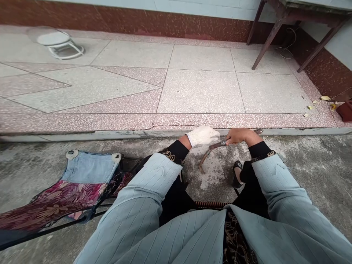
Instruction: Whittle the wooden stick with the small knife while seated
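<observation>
A white knitted glove covers my left hand (204,136), whose fingers are curled and pressed together. Whatever it may hold is too small or hidden to make out. Bare, my right hand (238,136) is wrapped round the handle of a rusty sickle (211,148). Its thin curved blade bends down and left between my knees, and the handle end sticks out to the right past my wrist. The two hands are close together but apart, just in front of the step edge.
A raised terrazzo step (198,91) runs across in front of me. On it stand a white stool (63,46) and a wooden table (310,13). At my left is a folding chair (90,167) with denim and flowered cloth. Yellow leaves (325,98) lie at the far right.
</observation>
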`<state>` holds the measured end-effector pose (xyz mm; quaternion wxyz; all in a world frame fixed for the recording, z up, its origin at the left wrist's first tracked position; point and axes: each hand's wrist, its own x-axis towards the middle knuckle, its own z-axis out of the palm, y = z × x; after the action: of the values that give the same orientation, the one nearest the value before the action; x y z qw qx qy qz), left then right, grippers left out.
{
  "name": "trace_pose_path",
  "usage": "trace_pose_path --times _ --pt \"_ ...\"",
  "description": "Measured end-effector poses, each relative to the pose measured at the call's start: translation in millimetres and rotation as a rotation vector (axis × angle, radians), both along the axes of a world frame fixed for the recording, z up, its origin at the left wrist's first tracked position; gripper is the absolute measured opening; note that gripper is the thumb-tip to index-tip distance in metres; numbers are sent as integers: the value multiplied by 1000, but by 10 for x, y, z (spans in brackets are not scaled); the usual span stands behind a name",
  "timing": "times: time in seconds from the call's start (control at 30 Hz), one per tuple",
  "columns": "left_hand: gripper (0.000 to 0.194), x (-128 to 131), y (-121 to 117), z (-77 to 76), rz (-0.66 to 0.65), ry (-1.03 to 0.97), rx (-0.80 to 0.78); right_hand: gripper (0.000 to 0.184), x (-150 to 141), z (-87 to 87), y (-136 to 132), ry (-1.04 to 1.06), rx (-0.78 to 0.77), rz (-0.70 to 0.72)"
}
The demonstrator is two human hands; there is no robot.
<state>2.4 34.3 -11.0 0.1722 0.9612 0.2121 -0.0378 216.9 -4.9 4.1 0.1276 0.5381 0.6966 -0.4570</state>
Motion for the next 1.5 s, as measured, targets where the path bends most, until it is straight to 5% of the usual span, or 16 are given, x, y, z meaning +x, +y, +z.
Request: trace_pose_path --times 0.13,0.2,0.37,0.5,0.8,0.97,1.1,1.27,1.37,1.5 --pt "29 -29 42 66 9 -145 -203 26 -1 129 -77 247 -159 120" --pt "30 -55 71 121 74 -223 -349 32 34 220 -96 379 -129 71" --pt "33 -91 100 171 284 -409 -722 37 115 296 -68 865 353 -638" --pt "31 -44 64 145 202 -448 -851 41 139 190 25 790 529 -859" --pt "32 -37 47 244 179 -406 -642 35 292 83 125 515 584 -797" --pt "36 -52 64 243 168 -292 -433 28 290 125 95 106 589 -624" --pt "34 -57 81 200 163 -208 -294 20 207 96 37 -72 249 -223" --pt "31 -52 74 173 73 -225 -389 21 84 85 -41 271 -229 150" --pt "32 -53 70 179 170 -284 -437 30 131 195 -78 505 -165 41" --pt "37 -46 68 163 273 -382 -586 31 280 310 -84 822 250 -522"
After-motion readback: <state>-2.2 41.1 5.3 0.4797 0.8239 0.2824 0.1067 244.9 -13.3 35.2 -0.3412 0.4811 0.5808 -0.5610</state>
